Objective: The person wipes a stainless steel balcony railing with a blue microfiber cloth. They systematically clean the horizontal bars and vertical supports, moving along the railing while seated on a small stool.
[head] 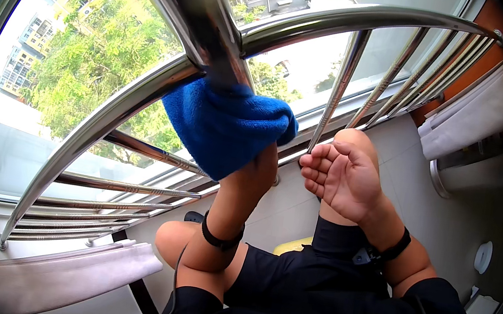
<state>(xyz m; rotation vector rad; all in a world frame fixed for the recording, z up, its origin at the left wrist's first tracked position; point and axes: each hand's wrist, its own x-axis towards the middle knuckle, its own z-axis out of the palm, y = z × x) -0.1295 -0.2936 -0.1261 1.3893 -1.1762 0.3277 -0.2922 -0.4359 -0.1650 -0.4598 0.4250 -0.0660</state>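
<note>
A blue terry cloth (232, 125) is wrapped against a thick, shiny metal post (220, 40) of the window guard railing. My left hand (260, 163) grips the cloth from below and behind; its fingers are hidden under the fabric. My right hand (346, 178) is empty, palm up, fingers loosely curled, above my right knee and close to a thin vertical railing bar (340, 87). Curved top rails (350, 20) meet the post on both sides, just above the cloth.
Beyond the bars is a window with trees (107, 47) and buildings outside. Pale curtain-like fabric (68, 271) hangs at lower left, and more white fabric (488, 104) at right. A yellow seat edge (292, 245) shows beneath me on the tiled floor (282, 215).
</note>
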